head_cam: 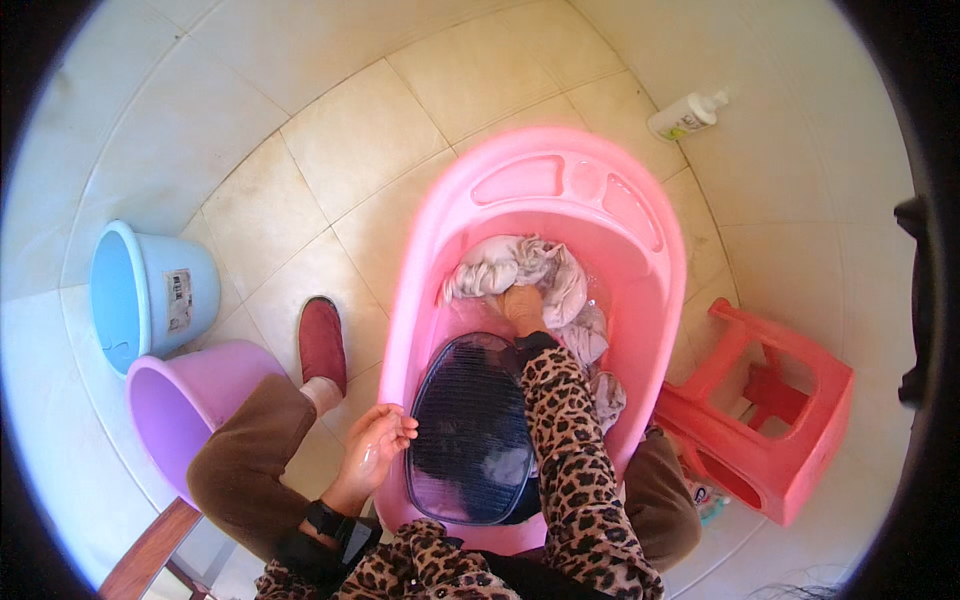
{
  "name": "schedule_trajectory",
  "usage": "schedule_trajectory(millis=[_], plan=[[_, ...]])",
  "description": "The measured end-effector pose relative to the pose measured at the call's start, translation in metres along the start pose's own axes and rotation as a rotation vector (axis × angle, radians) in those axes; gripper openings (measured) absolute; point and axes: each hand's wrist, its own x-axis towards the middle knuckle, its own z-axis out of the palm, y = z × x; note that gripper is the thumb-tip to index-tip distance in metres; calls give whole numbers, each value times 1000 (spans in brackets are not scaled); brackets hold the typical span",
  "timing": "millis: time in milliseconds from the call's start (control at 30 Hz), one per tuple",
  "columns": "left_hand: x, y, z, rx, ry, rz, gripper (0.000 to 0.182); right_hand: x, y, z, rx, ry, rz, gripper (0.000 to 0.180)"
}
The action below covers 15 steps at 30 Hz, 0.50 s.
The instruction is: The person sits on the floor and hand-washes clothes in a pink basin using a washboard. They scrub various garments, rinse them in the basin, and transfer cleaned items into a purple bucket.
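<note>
A pink plastic tub (536, 139) stands on the tiled floor before me. Inside it, a dark ribbed washboard (471, 431) leans at the near end, and wet, pale cloth (566, 281) lies bunched farther in. My right hand (523, 304) reaches down into the tub at the cloth; its fingers are hidden, so I cannot tell whether they grip it. My left hand (375, 442) is at the tub's left rim beside the washboard, palm up and wet, fingers loosely curled, with nothing in it.
On the left a light blue bucket (191, 289) and a purple bucket (225, 375) lie tipped near my knee. A red plastic stool (795, 450) lies on its side at the right. A white pump bottle (684, 118) is by the far right wall. A wooden edge (150, 551) shows at lower left.
</note>
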Motion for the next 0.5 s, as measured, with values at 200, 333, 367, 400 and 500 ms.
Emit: schedule_trajectory(millis=[200, 333, 367, 400, 500], plan=[[-3, -4, -2, 34, -77, 5, 15, -76, -39, -40, 1247, -563, 253, 52], [-1, -9, -6, 29, -88, 21, 14, -109, -45, -83, 1649, -816, 279, 43], [0, -9, -7, 23, -110, 48, 14, -105, -43, -96, 1537, -768, 257, 42], [1, -10, -7, 31, -100, 37, 14, -99, -38, -111, 1506, -839, 115, 42], [1, -8, -6, 39, -88, 0, 14, -79, -21, -144, 422, -128, 85, 54]])
